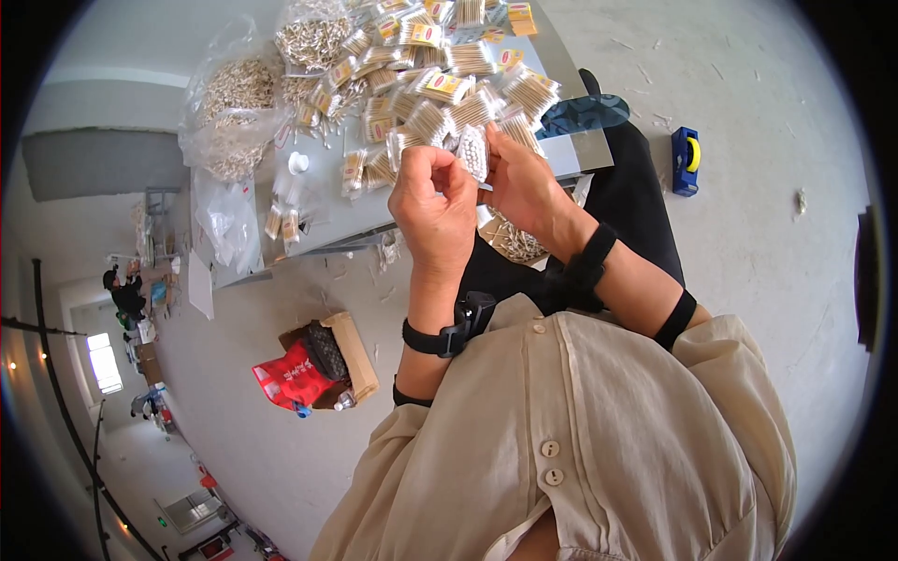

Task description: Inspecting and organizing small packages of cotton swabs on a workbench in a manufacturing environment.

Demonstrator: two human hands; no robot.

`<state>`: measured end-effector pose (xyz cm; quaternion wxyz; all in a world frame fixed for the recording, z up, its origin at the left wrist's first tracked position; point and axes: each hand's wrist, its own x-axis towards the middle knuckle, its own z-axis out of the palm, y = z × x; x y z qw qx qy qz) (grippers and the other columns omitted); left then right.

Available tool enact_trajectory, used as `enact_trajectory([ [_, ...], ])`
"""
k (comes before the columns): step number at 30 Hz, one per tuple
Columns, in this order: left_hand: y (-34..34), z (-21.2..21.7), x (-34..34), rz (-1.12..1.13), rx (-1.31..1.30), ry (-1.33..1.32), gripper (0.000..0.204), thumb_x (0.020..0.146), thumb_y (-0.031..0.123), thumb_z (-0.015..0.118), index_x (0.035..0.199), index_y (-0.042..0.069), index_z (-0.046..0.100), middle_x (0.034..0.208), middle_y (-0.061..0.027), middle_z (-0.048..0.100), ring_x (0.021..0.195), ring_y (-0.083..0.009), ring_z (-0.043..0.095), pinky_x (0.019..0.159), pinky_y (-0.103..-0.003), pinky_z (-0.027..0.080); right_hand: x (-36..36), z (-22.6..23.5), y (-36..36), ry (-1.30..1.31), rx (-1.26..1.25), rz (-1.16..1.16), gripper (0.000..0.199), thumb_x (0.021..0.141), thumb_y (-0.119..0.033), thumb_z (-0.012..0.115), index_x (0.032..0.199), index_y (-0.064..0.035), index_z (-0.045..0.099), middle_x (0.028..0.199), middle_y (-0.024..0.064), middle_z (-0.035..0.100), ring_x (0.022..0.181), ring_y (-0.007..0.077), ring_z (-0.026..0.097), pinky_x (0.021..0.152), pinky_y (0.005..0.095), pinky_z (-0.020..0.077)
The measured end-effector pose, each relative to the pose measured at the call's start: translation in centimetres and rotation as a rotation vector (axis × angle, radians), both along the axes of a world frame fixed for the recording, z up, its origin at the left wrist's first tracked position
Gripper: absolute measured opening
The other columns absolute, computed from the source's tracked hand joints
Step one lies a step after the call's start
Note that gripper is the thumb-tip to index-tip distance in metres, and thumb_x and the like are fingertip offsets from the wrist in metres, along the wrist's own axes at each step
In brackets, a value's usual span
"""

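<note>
A bundle of cotton swabs (473, 154), its white tips packed together and facing up, is between my two hands over the table's near edge. My right hand (526, 184) grips it from the right, thumb and fingers along its side. On the left, my left hand (436, 198) is closed in a pinch right beside the bundle. What its fingertips hold, perhaps the edge of a wrapper, is too small to make out. Just beyond my hands lies a heap of packed cotton swab bags (440, 86) with yellow and red labels.
Large see-through bags of loose swabs (238, 93) stand at the table's left. A box of loose swabs (514, 241) sits below the near edge. On the floor are a blue tape dispenser (686, 162) and a carton (351, 360) with a red bag. Another person (128, 292) works far left.
</note>
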<state>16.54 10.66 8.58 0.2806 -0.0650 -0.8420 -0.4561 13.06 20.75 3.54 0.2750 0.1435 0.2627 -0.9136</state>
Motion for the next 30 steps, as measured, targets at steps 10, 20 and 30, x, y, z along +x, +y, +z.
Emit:
enact_trajectory([
  [10,1.5,0.6,0.4,-0.027,-0.096,0.038,0.016,0.072,-0.008,0.062,0.079,0.002,0.053,0.065,-0.0011,0.055,0.055,-0.0068,0.052,0.052,-0.021,0.044,-0.3,-0.8,-0.7,-0.064,-0.357,-0.076,0.038,0.098,-0.036,0.036,0.100,-0.0037,0.055,0.097,0.0085,0.060,0.088,0.0232,0.057,0.086,0.0410,0.0450],
  [20,2.4,-0.2,0.0,-0.088,-0.247,0.126,0.017,0.072,-0.008,0.062,0.080,0.003,0.052,0.067,-0.0049,0.054,0.052,-0.0138,0.054,0.051,-0.027,0.045,-1.1,-1.5,-0.3,-0.191,-0.490,-0.046,0.034,0.087,-0.040,0.052,0.080,-0.0063,0.052,0.074,0.0073,0.055,0.073,0.0242,0.054,0.075,0.0393,0.0470],
  [30,2.9,0.7,0.5,-0.150,-0.306,0.208,0.019,0.070,-0.010,0.058,0.078,0.003,0.047,0.071,-0.0112,0.052,0.063,-0.0312,0.055,0.055,-0.038,0.046,-1.4,-2.2,-0.3,-0.230,-0.650,-0.085,0.028,0.086,-0.033,0.051,0.073,-0.0074,0.052,0.071,0.0065,0.055,0.067,0.0225,0.053,0.068,0.0361,0.0465],
])
